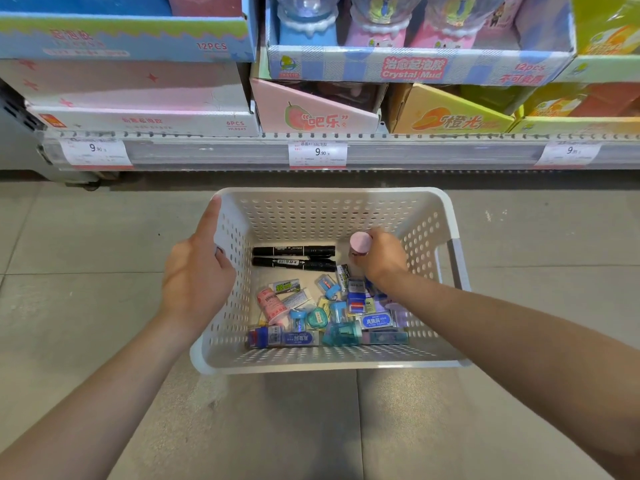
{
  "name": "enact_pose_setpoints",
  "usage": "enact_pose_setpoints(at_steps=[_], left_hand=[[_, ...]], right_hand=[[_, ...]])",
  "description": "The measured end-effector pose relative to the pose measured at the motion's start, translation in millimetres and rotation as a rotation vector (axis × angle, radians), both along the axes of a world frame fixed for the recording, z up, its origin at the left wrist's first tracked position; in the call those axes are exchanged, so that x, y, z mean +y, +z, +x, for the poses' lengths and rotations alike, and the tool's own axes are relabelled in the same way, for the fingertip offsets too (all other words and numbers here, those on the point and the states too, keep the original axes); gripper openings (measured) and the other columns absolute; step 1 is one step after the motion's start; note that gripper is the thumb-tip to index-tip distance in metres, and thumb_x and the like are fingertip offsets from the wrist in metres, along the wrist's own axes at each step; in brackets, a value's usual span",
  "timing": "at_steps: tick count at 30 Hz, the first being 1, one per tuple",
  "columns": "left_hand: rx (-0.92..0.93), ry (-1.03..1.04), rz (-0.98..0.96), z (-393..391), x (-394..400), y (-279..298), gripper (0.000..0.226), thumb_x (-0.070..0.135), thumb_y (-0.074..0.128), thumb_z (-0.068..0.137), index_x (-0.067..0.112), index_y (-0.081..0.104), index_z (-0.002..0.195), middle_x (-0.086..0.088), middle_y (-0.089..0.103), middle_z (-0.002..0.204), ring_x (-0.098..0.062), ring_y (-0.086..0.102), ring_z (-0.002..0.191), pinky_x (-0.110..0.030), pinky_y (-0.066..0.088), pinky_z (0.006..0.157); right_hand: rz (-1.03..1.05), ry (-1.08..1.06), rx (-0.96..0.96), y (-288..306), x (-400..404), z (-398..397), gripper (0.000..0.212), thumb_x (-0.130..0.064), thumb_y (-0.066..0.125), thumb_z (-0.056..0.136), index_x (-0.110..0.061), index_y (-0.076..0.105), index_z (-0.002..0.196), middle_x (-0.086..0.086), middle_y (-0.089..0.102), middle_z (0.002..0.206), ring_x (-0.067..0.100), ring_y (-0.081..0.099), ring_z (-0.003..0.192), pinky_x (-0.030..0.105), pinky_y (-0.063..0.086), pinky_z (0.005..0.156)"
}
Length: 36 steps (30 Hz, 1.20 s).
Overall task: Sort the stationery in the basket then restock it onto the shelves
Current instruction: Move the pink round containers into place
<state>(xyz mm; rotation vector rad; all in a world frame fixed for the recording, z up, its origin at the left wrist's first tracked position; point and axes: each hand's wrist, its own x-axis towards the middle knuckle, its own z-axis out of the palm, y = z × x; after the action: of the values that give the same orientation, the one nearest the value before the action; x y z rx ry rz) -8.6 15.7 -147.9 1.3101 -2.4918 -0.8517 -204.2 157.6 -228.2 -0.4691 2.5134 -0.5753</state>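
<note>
Grey tiled floor (86, 306) across the lower half, white price tags (317, 153) along the 12 o'clock rail, Crystal Mud display box (415, 69) at 1 o'clock, pink fruit-printed carton (311, 112) beneath it, orange carton (446, 116) just beside.

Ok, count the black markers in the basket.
2. One black marker lies along the far side of the basket floor; the second marker lies parallel just in front of it. More could be hidden under the pile of erasers nearer you.
</note>
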Motion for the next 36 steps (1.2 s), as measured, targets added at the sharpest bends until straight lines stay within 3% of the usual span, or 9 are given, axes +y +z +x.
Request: enact_pose_setpoints(at_steps=[7,13,20,23,25,27,30,33,36], left_hand=[[-0.009,0.011,0.004,0.7,-1.2,-2.4,0.072,-0.003,0.042,0.09,0.028,0.021,0.152,-0.013,0.05,0.068,-0.024,0.043,0.054,-0.043,0.041,0.046],[0.007,-0.006,0.008,1.9,-1.8,-4.2,0.073,-0.003,0.042,0.09,0.029,0.02,0.152,-0.007,0.042,0.061,-0.019,0.038,0.053,-0.036,0.033,0.048],[-0.013,0.002,0.037,1.4,-0.8,-1.2,0.073,0.001,0.041,0.092,0.035,0.017,0.151,-0.013,0.056,0.082,-0.024,0.048,0.06,-0.039,0.04,0.048],[-0.03,0.015,0.055,1.0,-0.3,-1.3,0.073,0.002,0.041,0.093,0.038,0.015,0.151,-0.012,0.057,0.094,-0.027,0.052,0.065,-0.041,0.043,0.051],[-0.032,0.012,0.06,1.0,0.1,-1.8,0.072,0.003,0.041,0.093,0.038,0.014,0.151,-0.01,0.056,0.098,-0.027,0.053,0.067,-0.038,0.041,0.05],[-0.031,0.013,0.06,1.9,-0.7,-2.3,0.072,0.003,0.041,0.093,0.038,0.014,0.151,-0.01,0.057,0.094,-0.025,0.051,0.063,-0.034,0.038,0.047],[-0.026,0.019,0.041,1.3,-0.8,-2.1,0.072,0.001,0.041,0.092,0.034,0.017,0.151,-0.011,0.051,0.074,-0.021,0.043,0.056,-0.033,0.034,0.047],[-0.028,0.003,0.006,0.1,-0.7,-2.1,0.072,-0.002,0.041,0.091,0.029,0.018,0.152,-0.006,0.042,0.064,-0.018,0.039,0.053,-0.032,0.032,0.046],[-0.033,0.011,0.0,0.2,-1.7,-2.7,0.072,-0.001,0.041,0.091,0.029,0.019,0.152,-0.005,0.04,0.062,-0.018,0.038,0.051,-0.028,0.029,0.044]], right_hand=[[-0.119,-0.134,-0.103,-14.3,-6.3,10.0,0.039,-0.014,0.072,0.08,-0.011,0.06,0.117,0.009,0.066,0.111,0.027,0.06,0.104,0.031,0.049,0.081],[-0.155,-0.129,-0.189,-10.4,-4.2,12.8,0.053,-0.013,0.073,0.08,-0.007,0.049,0.127,0.009,0.061,0.12,0.025,0.057,0.11,0.031,0.048,0.089],[-0.083,-0.255,-0.31,-7.0,-2.6,25.2,0.052,-0.015,0.074,0.076,-0.009,0.042,0.116,0.008,0.054,0.106,0.023,0.056,0.088,0.031,0.049,0.068],[-0.136,-0.337,-0.235,-0.9,-5.7,33.0,0.031,-0.023,0.066,0.082,-0.01,0.046,0.102,0.003,0.055,0.083,0.021,0.053,0.074,0.027,0.043,0.057],[-0.238,-0.164,-0.156,4.0,-3.6,43.2,0.014,-0.021,0.059,0.084,-0.014,0.047,0.083,-0.003,0.048,0.065,0.015,0.046,0.059,0.024,0.038,0.052],[-0.29,0.198,-0.098,9.9,-4.1,54.8,0.012,-0.019,0.056,0.086,-0.012,0.053,0.076,-0.002,0.052,0.063,0.013,0.047,0.056,0.026,0.042,0.055],[-0.099,0.713,0.029,2.3,-14.2,60.2,0.025,-0.018,0.047,0.092,-0.015,0.064,0.11,0.006,0.062,0.097,0.024,0.061,0.081,0.03,0.051,0.068],[0.063,0.849,0.094,-5.4,-26.0,60.4,0.041,-0.019,0.041,0.096,-0.023,0.049,0.136,0.009,0.058,0.12,0.029,0.058,0.103,0.035,0.053,0.08],[0.127,0.872,0.141,-10.8,-32.8,58.0,0.042,-0.018,0.042,0.095,-0.023,0.047,0.137,0.008,0.056,0.125,0.029,0.053,0.111,0.035,0.047,0.087]])
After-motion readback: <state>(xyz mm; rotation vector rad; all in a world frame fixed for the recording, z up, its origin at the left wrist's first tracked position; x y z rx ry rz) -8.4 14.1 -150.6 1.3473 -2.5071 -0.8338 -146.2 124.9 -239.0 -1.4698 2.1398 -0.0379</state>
